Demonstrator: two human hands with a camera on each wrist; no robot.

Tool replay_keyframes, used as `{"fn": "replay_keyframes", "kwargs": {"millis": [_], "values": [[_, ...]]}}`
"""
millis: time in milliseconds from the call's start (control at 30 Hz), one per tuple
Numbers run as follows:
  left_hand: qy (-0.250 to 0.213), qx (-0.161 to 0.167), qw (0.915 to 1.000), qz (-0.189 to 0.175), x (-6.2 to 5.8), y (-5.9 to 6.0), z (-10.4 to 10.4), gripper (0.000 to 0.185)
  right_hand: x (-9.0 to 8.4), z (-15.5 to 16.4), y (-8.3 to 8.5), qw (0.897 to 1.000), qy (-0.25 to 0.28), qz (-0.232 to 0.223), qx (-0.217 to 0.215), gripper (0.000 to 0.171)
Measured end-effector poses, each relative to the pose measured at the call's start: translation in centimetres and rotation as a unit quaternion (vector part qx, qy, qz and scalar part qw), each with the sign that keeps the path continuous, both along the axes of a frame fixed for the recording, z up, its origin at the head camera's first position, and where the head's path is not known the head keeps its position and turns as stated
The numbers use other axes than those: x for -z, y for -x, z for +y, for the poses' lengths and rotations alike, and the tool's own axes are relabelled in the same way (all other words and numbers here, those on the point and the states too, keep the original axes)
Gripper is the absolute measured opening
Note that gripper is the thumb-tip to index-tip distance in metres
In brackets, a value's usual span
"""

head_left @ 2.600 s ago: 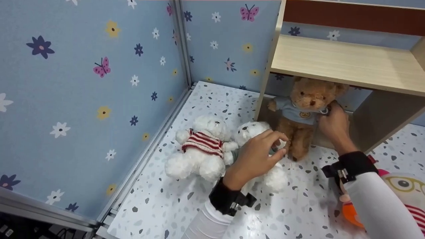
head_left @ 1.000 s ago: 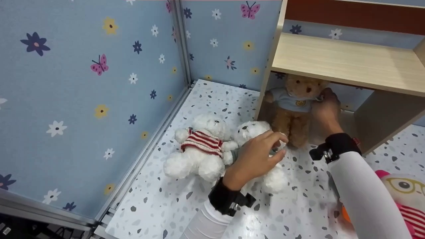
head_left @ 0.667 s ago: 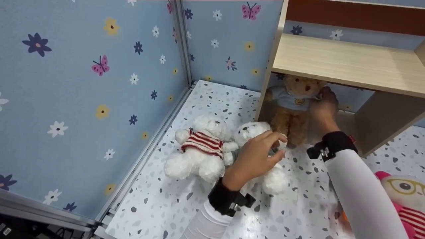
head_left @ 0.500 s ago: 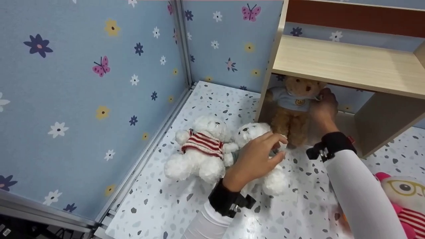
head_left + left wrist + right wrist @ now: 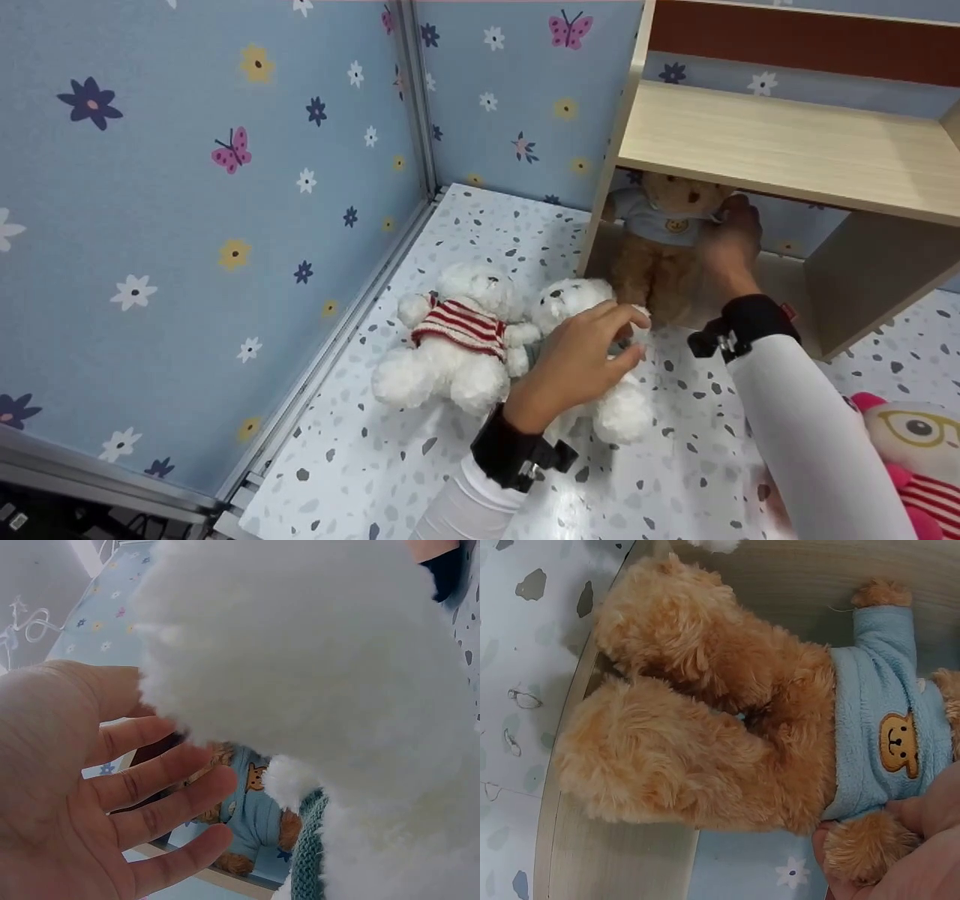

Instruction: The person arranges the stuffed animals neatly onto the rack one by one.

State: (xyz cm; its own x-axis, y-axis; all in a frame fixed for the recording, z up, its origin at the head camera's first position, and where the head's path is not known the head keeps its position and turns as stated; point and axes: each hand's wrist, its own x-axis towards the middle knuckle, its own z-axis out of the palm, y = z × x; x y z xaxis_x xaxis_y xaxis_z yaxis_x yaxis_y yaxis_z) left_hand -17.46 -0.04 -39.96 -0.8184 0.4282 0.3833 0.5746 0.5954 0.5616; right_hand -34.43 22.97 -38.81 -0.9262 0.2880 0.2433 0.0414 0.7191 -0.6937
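Note:
A brown teddy bear (image 5: 660, 262) in a light blue top stands in the lower compartment of a wooden shelf unit, by its left side wall. My right hand (image 5: 731, 244) grips the bear's arm; the right wrist view shows the fingers (image 5: 909, 814) around the furry paw. My left hand (image 5: 581, 352) hovers over a white plush bear (image 5: 571, 298) in a green knit, its fingers loosely spread. In the left wrist view those fingers (image 5: 161, 814) lie alongside white fur. Touching that bear on the left is another white plush bear (image 5: 461, 330) in a red-striped sweater.
The shelf board (image 5: 787, 142) passes low over the teddy's head. A pink plush toy (image 5: 915, 435) with yellow glasses lies at the right edge, partly behind my right sleeve. A flowered blue wall (image 5: 225, 300) bounds the speckled tabletop (image 5: 360, 465) on the left.
My right hand has moved the teddy bear back and left, deeper into the lower compartment; in the last half second it shifts only slightly. My left hand has stayed in place.

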Motion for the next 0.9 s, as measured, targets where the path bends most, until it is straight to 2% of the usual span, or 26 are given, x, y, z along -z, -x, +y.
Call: {"fn": "replay_keyframes", "kwargs": {"millis": [467, 667, 900], "values": [[0.005, -0.003, 1.0, 0.004, 0.2, 0.1, 0.0, 0.025, 0.4, -0.8, 0.3, 1.0, 0.017, -0.011, -0.015, 0.031], [0.007, 0.002, 1.0, 0.002, 0.1, 0.1, 0.0, 0.026, 0.8, -0.8, 0.4, 1.0, 0.015, 0.006, -0.025, 0.024], [0.009, 0.002, 0.9999, -0.009, 0.1, 0.2, 0.0, 0.027, 1.3, -0.7, 0.8, 0.998, 0.018, 0.017, -0.054, 0.032]]}}
